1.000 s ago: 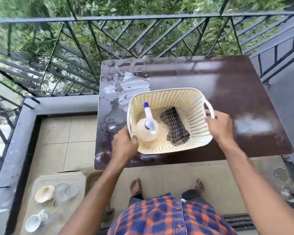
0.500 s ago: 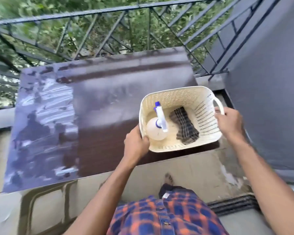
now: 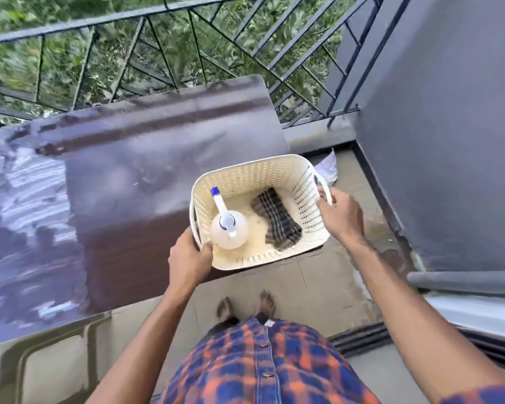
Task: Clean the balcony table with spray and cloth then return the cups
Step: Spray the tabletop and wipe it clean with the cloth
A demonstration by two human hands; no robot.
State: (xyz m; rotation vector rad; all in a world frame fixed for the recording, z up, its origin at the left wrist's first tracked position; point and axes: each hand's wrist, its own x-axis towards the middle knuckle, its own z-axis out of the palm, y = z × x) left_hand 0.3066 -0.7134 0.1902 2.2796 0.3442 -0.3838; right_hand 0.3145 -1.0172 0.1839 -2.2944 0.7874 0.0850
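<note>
Both hands are on the basket (image 3: 254, 182) here, center-right of the frame. The left hand (image 3: 187, 263) has its grip curled round the rim at the lower-left corner, and the right hand (image 3: 340, 215) has its grip wrapped on the loop handle on the right side. Inside, the spray bottle (image 3: 229, 233) stands at the left with its blue-tipped nozzle pointing up the frame, and the checked cloth (image 3: 277, 223) lies crumpled just beside it on the right, so the cleaning kit looks packed away. The table (image 3: 146, 158) gleams wet, with pale streaks across its left part, and I'd judge the spraying and wiping largely finished. No cups show anywhere in this view, so returning them is the job left. As for edges, the basket sits at the table's lower-right corner, with its right side and bottom corner hanging past the table over the floor (image 3: 318, 287). With the blur, I can't tell whether it rests on the top or hangs in the hands. Room is tight on the right, where the grey wall (image 3: 449, 141) is near and only a strip of floor lies between it and the table. The railing (image 3: 187, 53) closes off the top of the frame. The widest open space is the broad wet tabletop to the left.
</note>
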